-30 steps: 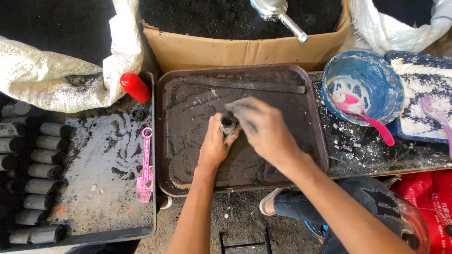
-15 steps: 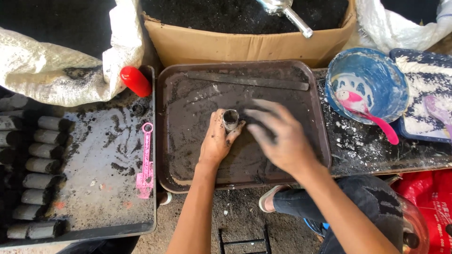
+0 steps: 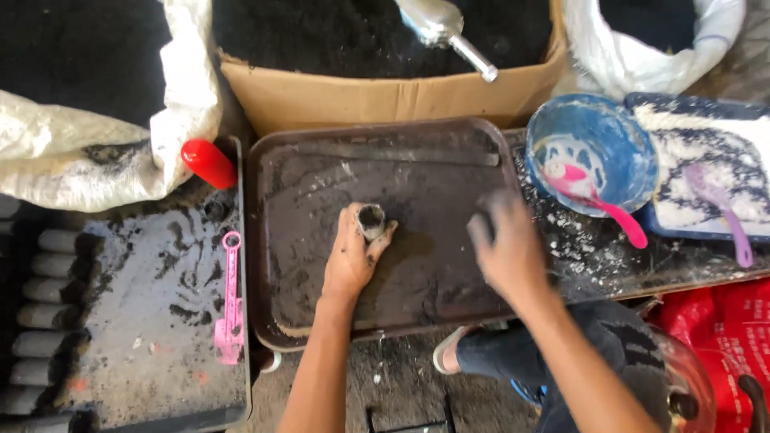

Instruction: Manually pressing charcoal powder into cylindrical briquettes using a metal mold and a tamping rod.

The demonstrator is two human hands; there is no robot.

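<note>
A cardboard box (image 3: 385, 100) of dark soil fills the top centre of the frame, with a metal scoop (image 3: 445, 28) lying in it, and white sacks (image 3: 96, 144) slump at the upper left and upper right. Below the box, a brown tray (image 3: 321, 160) smeared with soil takes up the middle; a black tray (image 3: 144, 337) at the lower left holds a row of small dark tubes (image 3: 52, 281) along its left edge and a pink tool (image 3: 230, 301). A blue bowl (image 3: 593, 148) with a pink spoon (image 3: 597, 200) sits at the upper right. Over the brown tray's centre, the left hand (image 3: 353, 256) curls its fingers around a small soil-filled tube (image 3: 371, 220), held upright on the tray. The right hand (image 3: 505, 248), blurred, hovers over the tray's right side, well apart from the tube, fingers loosely bent and gripping nothing visible. A red cap (image 3: 208, 163) lies at the black tray's top corner.
</note>
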